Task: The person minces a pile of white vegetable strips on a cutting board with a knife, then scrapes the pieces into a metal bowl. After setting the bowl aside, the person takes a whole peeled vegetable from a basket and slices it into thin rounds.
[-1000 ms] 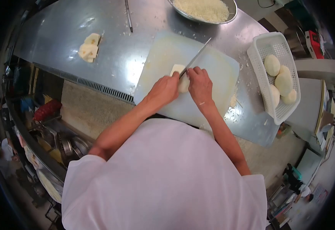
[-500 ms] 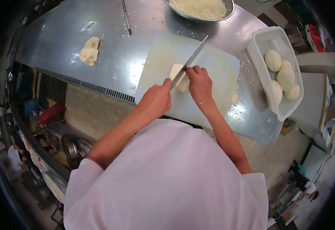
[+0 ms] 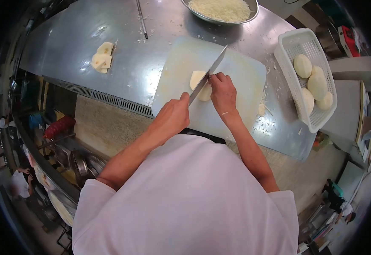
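My left hand (image 3: 171, 115) is closed round the handle of a kitchen knife (image 3: 212, 70). Its long blade slants up and to the right across a pale peeled potato (image 3: 197, 79) on a white cutting board (image 3: 175, 63). Curled fingers of my right hand (image 3: 223, 90) press on the potato at the right of the blade and hide part of it. A cut piece of the potato shows on the left side of the blade.
Cut potato slices (image 3: 102, 57) lie on the steel table (image 3: 70, 42) at the left, with a thin metal rod (image 3: 142, 21) farther back. A metal bowl (image 3: 221, 20) of shredded potato is at the back. Peeled potatoes (image 3: 317, 87) fill part of a white basket (image 3: 282, 53) at right.
The knife tip has dropped slightly toward me and to the left, the blade still across the potato. My right hand stays on the potato with little movement.
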Demonstrator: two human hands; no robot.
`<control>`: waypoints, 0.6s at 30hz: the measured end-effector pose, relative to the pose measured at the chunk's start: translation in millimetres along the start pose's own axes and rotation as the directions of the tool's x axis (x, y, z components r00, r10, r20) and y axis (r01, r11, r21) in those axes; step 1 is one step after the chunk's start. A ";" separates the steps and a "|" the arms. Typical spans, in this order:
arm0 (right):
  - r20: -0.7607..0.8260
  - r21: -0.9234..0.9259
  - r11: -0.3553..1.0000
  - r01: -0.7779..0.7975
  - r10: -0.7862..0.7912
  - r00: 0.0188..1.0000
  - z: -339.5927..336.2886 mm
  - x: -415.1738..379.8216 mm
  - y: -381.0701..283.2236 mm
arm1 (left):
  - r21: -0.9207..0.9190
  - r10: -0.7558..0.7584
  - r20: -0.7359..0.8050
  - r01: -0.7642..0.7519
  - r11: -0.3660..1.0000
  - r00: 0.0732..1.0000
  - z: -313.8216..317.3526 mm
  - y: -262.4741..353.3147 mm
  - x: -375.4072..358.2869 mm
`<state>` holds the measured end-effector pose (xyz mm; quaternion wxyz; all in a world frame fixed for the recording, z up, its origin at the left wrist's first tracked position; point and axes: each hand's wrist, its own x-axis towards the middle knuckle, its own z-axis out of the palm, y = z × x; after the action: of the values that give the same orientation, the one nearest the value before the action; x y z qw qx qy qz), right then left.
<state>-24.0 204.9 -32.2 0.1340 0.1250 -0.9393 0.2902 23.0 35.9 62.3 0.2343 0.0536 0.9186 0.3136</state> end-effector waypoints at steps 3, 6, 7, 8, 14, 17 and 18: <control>0.018 0.006 1.000 -0.001 0.001 1.000 -0.3 -3.1 2.8 | 0.021 0.070 -0.075 -0.068 0.997 0.995 49.5 -35.9 29.8; 0.050 -0.010 1.000 0.014 -0.013 0.999 -1.6 -3.2 5.0 | 0.011 0.184 -0.162 -0.184 0.983 0.969 46.6 -32.5 52.7; 0.060 -0.018 1.000 0.018 -0.017 0.998 -2.6 -2.5 4.9 | -0.011 0.172 -0.120 -0.174 0.985 0.978 35.3 -22.9 52.0; 0.046 -0.021 1.000 0.022 -0.021 0.999 -3.0 3.5 5.0 | -0.003 0.183 -0.128 -0.185 0.983 0.975 21.4 -14.1 47.0; 0.036 0.035 0.999 -0.016 0.014 0.999 -3.2 -5.8 2.7 | 0.011 -0.020 0.007 0.020 1.000 1.000 23.1 -11.7 5.5; -0.024 0.030 1.000 -0.002 0.003 1.000 -2.3 -3.4 1.2 | 0.100 0.131 -0.131 -0.118 0.988 0.983 54.5 -36.6 44.0; -0.024 0.020 1.000 0.000 0.000 1.000 -3.4 -2.3 2.4 | 0.061 0.161 -0.126 -0.155 0.986 0.979 48.2 -32.5 53.2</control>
<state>-22.0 209.1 -31.5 0.1438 0.1229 -0.9346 0.3012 -0.1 49.5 -11.8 0.1468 0.1118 0.9325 0.3104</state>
